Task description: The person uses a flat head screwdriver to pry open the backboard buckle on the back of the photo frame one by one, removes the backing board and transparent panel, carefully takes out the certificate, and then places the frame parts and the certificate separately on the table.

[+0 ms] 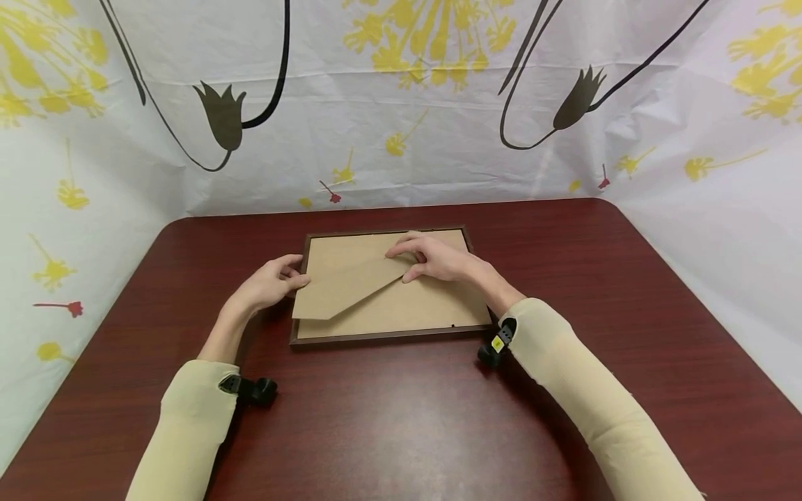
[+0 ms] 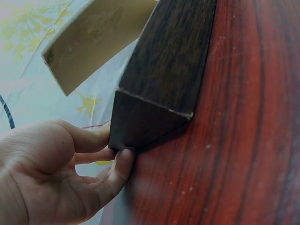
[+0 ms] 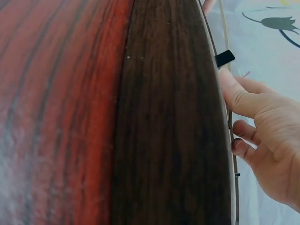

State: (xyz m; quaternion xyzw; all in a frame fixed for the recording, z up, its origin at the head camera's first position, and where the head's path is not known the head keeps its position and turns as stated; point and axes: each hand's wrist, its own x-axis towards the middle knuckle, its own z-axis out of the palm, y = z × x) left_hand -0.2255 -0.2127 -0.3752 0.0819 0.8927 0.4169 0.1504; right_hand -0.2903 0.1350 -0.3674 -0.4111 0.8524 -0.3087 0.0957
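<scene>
a dark brown, wood-grained rectangular picture frame [image 1: 388,337] lies back side up on the glossy reddish-brown wooden counter [image 1: 376,403], its flat tan backing board [image 1: 401,309] facing the ceiling. above that board, a stiff tan cardboard flap [image 1: 347,289] slants towards the left rim; its outer end stands clear of the board, as the left wrist view shows.

the left hand [image 1: 266,284] grips the frame at its left side, thumb against the rim and fingers bent low near the corner. the right hand [image 1: 441,257] reaches over the board and seems to pinch the inner end of the flap, fingers on the far edge and thumb on the near one; the exact contact is partly hidden. in the right wrist view, a small flat black tab [image 3: 225,58] sticks up along the rim, close to the right thumb.

the likeliest trouble, i'd judge, is the flap: pulled too far up or twisted sideways, it could crease or tear where it joins the board, though that joint is covered by the right hand. if the left hand's hold slackened, the frame could slide or swivel on the smooth counter. a careless sweep of the right thumb might also catch and bend the tab.
</scene>
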